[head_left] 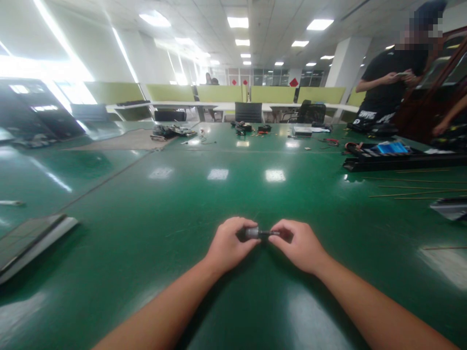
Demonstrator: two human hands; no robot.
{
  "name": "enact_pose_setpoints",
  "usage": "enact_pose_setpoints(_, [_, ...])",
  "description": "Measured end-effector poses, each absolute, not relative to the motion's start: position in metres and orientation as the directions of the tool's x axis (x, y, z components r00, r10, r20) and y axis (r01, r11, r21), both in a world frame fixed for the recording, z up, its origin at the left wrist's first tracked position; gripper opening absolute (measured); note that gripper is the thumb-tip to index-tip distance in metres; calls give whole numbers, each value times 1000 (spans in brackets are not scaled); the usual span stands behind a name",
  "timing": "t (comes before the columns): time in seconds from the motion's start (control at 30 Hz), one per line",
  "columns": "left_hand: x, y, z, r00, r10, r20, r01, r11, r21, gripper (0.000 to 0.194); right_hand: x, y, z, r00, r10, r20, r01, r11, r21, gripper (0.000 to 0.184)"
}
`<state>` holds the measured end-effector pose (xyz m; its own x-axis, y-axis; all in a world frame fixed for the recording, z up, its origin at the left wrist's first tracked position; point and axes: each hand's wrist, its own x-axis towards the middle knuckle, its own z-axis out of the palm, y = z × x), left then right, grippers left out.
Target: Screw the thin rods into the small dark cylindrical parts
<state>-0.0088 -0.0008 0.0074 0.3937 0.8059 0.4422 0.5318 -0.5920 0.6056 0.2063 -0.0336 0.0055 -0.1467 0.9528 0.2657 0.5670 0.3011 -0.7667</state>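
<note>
Between my two hands, just above or on the green table (pixel 204 194), is a small grey cylinder (pixel 252 233) with a thin dark shaft (pixel 265 233) at its right end; its exact kind cannot be made out. The thumb and fingers of my left hand (pixel 231 240) are closed around the thick grey end. My right hand (pixel 299 243) pinches the far end of the shaft between thumb and fingertips. Part of the cylinder is hidden by the left fingers. The piece lies roughly level, pointing left to right.
At the left edge lies a flat panel (pixel 32 238). Thin rods (pixel 419 187) and a long black tray (pixel 401 160) with a blue item are on the right. Electronic parts (pixel 171 131) sit at the back. A person (pixel 394 78) stands back right; another's arm (pixel 452 116) shows there.
</note>
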Motion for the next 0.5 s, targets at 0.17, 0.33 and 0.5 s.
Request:
enact_pose_setpoints(0.17, [-9,0,7,392,805,446,533,-594,603,22,206,-33,6,-140,955,263,564,295,-771,7])
enact_pose_setpoints(0.33, [-10,1,7,386,807,446,546,-590,595,23,206,-33,6,-133,954,271,575,296,-763,7])
enact_pose_setpoints(0.5, [-11,1,8,375,815,442,554,-579,598,24,208,-33,5,-130,951,280,577,302,-759,6])
